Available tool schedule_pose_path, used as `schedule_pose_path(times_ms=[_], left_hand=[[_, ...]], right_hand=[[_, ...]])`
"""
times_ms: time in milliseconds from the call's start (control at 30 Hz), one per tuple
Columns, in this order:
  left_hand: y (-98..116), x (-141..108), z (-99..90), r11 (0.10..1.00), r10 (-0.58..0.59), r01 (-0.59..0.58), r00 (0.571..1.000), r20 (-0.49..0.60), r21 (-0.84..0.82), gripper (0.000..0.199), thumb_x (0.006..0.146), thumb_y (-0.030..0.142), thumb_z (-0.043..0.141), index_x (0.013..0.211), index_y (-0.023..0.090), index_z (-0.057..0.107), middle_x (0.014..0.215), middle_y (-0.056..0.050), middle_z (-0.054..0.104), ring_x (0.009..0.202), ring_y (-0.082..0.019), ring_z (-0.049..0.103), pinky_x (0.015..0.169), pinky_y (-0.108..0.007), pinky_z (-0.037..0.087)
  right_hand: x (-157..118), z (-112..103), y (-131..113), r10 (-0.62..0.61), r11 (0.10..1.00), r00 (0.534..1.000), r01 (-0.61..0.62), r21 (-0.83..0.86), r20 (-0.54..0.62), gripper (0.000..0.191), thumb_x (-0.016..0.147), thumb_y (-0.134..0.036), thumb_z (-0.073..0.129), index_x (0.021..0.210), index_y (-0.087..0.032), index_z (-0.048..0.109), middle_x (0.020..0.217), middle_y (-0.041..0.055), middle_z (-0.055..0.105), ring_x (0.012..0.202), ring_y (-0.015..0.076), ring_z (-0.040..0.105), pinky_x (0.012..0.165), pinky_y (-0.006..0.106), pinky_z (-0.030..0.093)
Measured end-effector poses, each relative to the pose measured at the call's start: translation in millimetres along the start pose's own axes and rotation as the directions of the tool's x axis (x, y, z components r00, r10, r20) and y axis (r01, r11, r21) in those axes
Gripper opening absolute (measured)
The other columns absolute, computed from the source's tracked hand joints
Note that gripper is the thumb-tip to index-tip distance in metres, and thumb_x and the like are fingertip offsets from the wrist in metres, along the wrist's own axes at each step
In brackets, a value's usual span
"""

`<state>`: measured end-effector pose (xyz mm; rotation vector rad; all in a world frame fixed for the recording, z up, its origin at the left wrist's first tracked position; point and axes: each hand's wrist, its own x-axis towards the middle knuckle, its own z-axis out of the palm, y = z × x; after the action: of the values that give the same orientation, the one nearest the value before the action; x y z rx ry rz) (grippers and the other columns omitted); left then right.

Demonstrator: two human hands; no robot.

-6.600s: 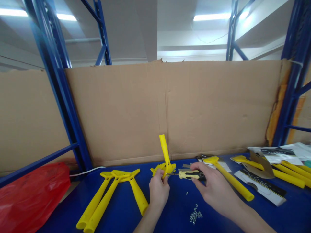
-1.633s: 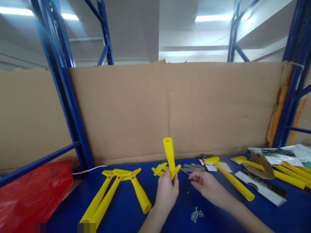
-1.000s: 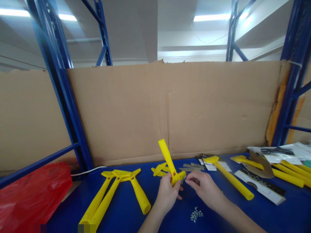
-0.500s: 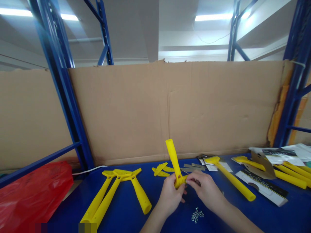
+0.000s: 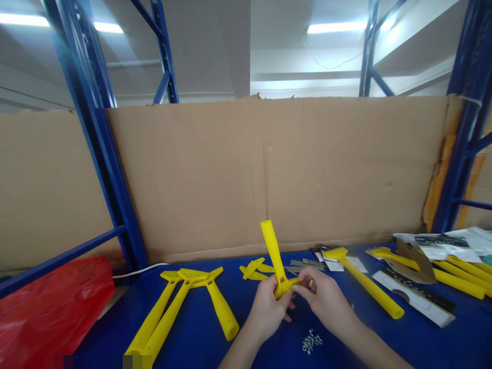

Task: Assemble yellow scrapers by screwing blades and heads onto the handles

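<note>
Cardboard panel (image 5: 284, 169) walls off the back edge of the blue tabletop (image 5: 196, 343). Left hand (image 5: 271, 305) is gripping a yellow handle (image 5: 272, 246) by its head, up over the middle, and the right hand (image 5: 325, 297) pinches around the head's right end; can't tell if something tiny's in there. Small metal hardware (image 5: 311, 342) is piled nearer the front edge, flat yellow pieces (image 5: 251, 268) sit behind, three more handles (image 5: 171, 313) crowd the left, and a black-and-white sleeve (image 5: 415, 297) clutters the right edge.
</note>
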<state>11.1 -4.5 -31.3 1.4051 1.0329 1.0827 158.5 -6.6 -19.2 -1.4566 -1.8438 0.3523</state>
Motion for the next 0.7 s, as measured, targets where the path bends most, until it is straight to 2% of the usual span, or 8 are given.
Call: schedule_pose_path(times_ms=[67, 133, 233, 433, 567, 700], left_hand=[[0, 0, -0.5, 1.000, 0.000, 0.000, 1.000, -0.001, 0.004, 0.024, 0.070, 0.027, 0.065, 0.085, 0.011, 0.056, 0.073, -0.002, 0.055, 0.060, -0.011, 0.058, 0.039, -0.017, 0.046], [-1, 0, -0.7, 1.000, 0.002, -0.002, 1.000, 0.003, -0.001, 0.024, 0.070, 0.028, 0.066, 0.085, 0.011, 0.057, 0.073, -0.001, 0.055, 0.059, -0.011, 0.058, 0.039, -0.016, 0.046], [-1, 1, -1.0, 1.000, -0.007, 0.007, 1.000, 0.007, -0.030, 0.028, 0.068, 0.029, 0.068, 0.086, 0.011, 0.057, 0.074, -0.002, 0.056, 0.059, -0.011, 0.058, 0.039, -0.017, 0.046], [9, -2, 3.7, 0.986, -0.093, 0.085, 0.994, -0.053, -0.146, 0.038, 0.062, 0.035, 0.076, 0.085, 0.011, 0.057, 0.071, -0.002, 0.059, 0.058, -0.012, 0.060, 0.040, -0.019, 0.049], [14, -2, 7.7, 0.968, -0.157, 0.136, 0.984, -0.084, -0.211, 0.035, 0.065, 0.031, 0.076, 0.086, 0.011, 0.058, 0.074, -0.004, 0.063, 0.058, -0.012, 0.061, 0.041, -0.019, 0.050], [10, 3, 2.8, 0.954, -0.213, 0.162, 0.958, -0.192, -0.252, 0.025, 0.072, 0.021, 0.071, 0.089, 0.010, 0.057, 0.075, -0.006, 0.065, 0.058, -0.012, 0.062, 0.040, -0.019, 0.051]], right_hand=[[1, 1, -1, 0.039, 0.996, 0.999, -0.040, 0.078, 0.011, 0.008, 0.076, -0.025, 0.055, 0.069, -0.023, 0.053, 0.065, -0.0014, 0.064, 0.058, 0.0158, 0.058, 0.053, 0.025, 0.042], [2, 0, -2, 0.032, 0.996, 0.999, -0.033, 0.086, 0.014, 0.009, 0.076, -0.025, 0.054, 0.067, -0.023, 0.052, 0.064, -0.0015, 0.064, 0.056, 0.0153, 0.057, 0.053, 0.025, 0.041], [1, -2, -4, 0.018, 1.000, 1.000, -0.018, -0.017, -0.001, 0.010, 0.076, -0.025, 0.055, 0.067, -0.023, 0.052, 0.066, -0.0006, 0.065, 0.057, 0.0158, 0.057, 0.054, 0.025, 0.040], [1, -8, -6, -0.020, 0.983, 0.998, 0.010, -0.183, -0.053, 0.023, 0.078, -0.034, 0.057, 0.059, -0.023, 0.050, 0.064, 0.0003, 0.064, 0.058, 0.0164, 0.057, 0.053, 0.025, 0.038], [4, -16, -3, -0.075, 0.978, 0.994, 0.057, -0.202, -0.079, 0.026, 0.083, -0.040, 0.053, 0.064, -0.023, 0.055, 0.069, 0.0016, 0.066, 0.060, 0.0165, 0.059, 0.055, 0.026, 0.040], [8, -31, 0, -0.047, 0.954, 0.997, 0.029, -0.298, -0.054, 0.020, 0.084, -0.037, 0.050, 0.077, -0.022, 0.061, 0.083, 0.0052, 0.068, 0.074, 0.0211, 0.064, 0.062, 0.029, 0.043]])
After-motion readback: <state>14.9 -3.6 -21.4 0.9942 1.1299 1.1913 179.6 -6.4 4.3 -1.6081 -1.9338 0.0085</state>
